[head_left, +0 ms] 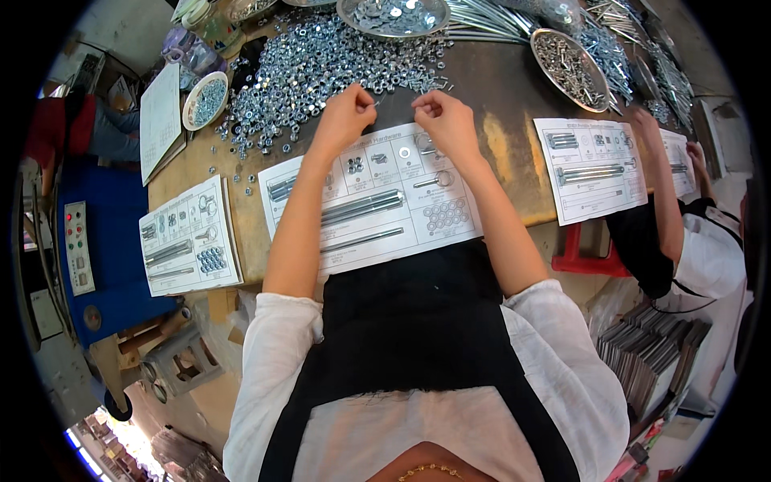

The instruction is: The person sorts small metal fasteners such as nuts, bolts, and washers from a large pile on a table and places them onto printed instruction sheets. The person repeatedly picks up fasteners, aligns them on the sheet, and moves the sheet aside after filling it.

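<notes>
I judge this small-parts picking: my left hand [347, 119] and right hand [448, 122] have fingers nearly pinched, contents unclear, nuts [309, 72] heaped at their eleven o'clock, the next move calling for delicacy.

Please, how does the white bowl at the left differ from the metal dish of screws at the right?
The white bowl has a white rim; the metal dish is silvery. In this view the bowl looks smaller than the dish. The bowl holds tiny bluish pieces, while the dish holds longer, thin screws. Both are rounded containers filled with many loose small parts.
</notes>
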Demonstrator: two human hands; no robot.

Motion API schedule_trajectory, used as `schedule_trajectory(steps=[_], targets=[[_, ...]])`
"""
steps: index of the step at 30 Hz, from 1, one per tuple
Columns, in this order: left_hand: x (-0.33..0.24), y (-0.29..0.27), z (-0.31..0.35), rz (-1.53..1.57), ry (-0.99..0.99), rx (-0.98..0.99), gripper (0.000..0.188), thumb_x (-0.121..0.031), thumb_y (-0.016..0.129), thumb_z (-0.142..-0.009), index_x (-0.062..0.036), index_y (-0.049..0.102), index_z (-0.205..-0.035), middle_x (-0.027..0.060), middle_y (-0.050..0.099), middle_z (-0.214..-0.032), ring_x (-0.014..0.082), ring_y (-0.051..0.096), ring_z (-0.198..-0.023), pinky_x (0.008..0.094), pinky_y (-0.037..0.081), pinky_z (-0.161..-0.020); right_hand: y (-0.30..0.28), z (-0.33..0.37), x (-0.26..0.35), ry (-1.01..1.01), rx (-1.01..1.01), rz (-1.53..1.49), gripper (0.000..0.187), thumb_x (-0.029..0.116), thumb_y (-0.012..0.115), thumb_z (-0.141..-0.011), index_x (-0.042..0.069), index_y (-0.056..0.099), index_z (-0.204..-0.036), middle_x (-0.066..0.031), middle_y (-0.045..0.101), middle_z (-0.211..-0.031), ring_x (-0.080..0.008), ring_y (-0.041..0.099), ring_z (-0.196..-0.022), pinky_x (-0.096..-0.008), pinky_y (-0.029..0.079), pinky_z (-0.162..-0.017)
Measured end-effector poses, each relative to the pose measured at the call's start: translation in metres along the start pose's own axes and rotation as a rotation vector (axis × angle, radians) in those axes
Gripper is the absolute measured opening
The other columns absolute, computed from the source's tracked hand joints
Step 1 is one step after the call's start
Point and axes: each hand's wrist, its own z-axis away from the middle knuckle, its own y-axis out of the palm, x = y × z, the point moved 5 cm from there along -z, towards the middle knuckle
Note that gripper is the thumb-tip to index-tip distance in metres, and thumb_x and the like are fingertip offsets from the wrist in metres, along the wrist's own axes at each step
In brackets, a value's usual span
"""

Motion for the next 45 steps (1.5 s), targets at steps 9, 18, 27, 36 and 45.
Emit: schedule_trajectory(steps=[9, 18, 27, 36, 45], targets=[[-0.019, 0.023, 0.072, -0.667, 0.216, 0.315, 0.015, -0.001, 0.061, -0.08, 0.0008, 0.058, -0.094, 0.022, 0.066, -0.098, 0.0415, 0.066, -0.088, 0.0484, 0.053, -0.075, 0.022, 0.066, 0.019, 0.053, 0.173, -0.098, 0.014, 0.006, 0.073, -0.083, 0.0, 0.071, -0.096, -0.0098, 0.074, -0.084, -0.0179, 0.071, -0.075, -0.0293, 0.056, -0.072], [-0.028, 0.029, 0.07, -0.637, 0.326, 0.254, 0.012, -0.005, 0.06, -0.085, -0.0027, 0.059, -0.097, 0.0166, 0.064, -0.095, 0.0368, 0.066, -0.085, 0.0461, 0.053, -0.073, 0.024, 0.081, 0.019, -0.006, 0.133, 0.125, 0.012, 0.016, 0.071, -0.084, 0.01, 0.072, -0.094, -0.0064, 0.073, -0.086, -0.0241, 0.07, -0.077, -0.0366, 0.055, -0.066], [-0.019, 0.002, 0.079, -0.399, 0.165, 0.021, 0.013, -0.019, 0.069, -0.087, -0.0063, 0.066, -0.086, 0.0074, 0.063, -0.084, 0.0249, 0.066, -0.074, 0.038, 0.051, -0.066, 0.042, 0.088, 0.024, -0.138, 0.064, 0.294, 0.009, 0.018, 0.073, -0.082, 0.012, 0.071, -0.088, -0.0036, 0.068, -0.084, -0.026, 0.068, -0.077, -0.0393, 0.053, -0.063], [-0.019, 0.032, 0.092, -0.598, 0.06, -0.194, 0.027, -0.029, 0.075, -0.08, -0.0041, 0.065, -0.079, 0.0113, 0.063, -0.084, 0.0306, 0.067, -0.074, 0.0436, 0.053, -0.062, 0.039, 0.094, 0.02, -0.163, 0.063, 0.374, 0.009, 0.018, 0.073, -0.082, 0.011, 0.069, -0.087, -0.005, 0.067, -0.083, -0.0269, 0.067, -0.077, -0.0409, 0.052, -0.061], [-0.018, 0.041, 0.096, -0.6, 0.119, -0.234, 0.021, -0.027, 0.072, -0.084, -0.0077, 0.066, -0.079, 0.0074, 0.064, -0.085, 0.0294, 0.067, -0.075, 0.043, 0.053, -0.063, 0.039, 0.094, 0.02, -0.138, 0.08, 0.426, 0.009, 0.018, 0.072, -0.083, 0.011, 0.069, -0.087, -0.0052, 0.066, -0.083, -0.0268, 0.067, -0.077, -0.0414, 0.052, -0.061]])
